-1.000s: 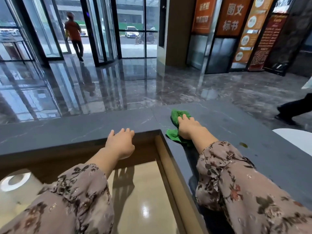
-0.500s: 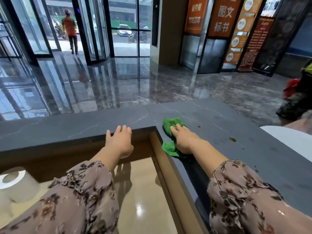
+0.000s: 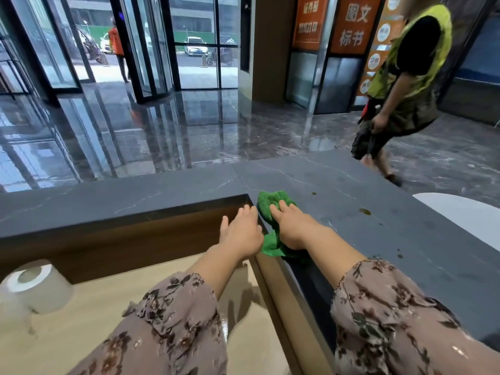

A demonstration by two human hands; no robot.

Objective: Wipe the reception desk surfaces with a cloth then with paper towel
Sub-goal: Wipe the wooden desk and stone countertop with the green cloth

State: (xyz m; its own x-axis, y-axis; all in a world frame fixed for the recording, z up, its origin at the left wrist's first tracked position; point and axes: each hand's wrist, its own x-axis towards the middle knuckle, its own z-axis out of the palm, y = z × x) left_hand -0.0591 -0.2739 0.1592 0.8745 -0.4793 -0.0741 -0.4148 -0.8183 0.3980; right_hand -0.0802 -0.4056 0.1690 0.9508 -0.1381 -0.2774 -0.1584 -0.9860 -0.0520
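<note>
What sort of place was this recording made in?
Probably a commercial building's lobby, seen from behind the reception desk with its raised dark stone top: a polished floor, glass entrance doors facing the street, and orange signs on the far wall.

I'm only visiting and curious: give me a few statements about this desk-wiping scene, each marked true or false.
1. The right hand presses a green cloth onto the dark counter. True.
2. The left hand holds the paper roll. False: it lies open at the counter's inner edge beside the cloth, and the roll stands apart on the lower desk.
3. The counter top is spotless. False: brownish spots lie to the right of the cloth.
4. A person in a yellow-green vest is on the lobby floor beyond the counter. True.
</note>
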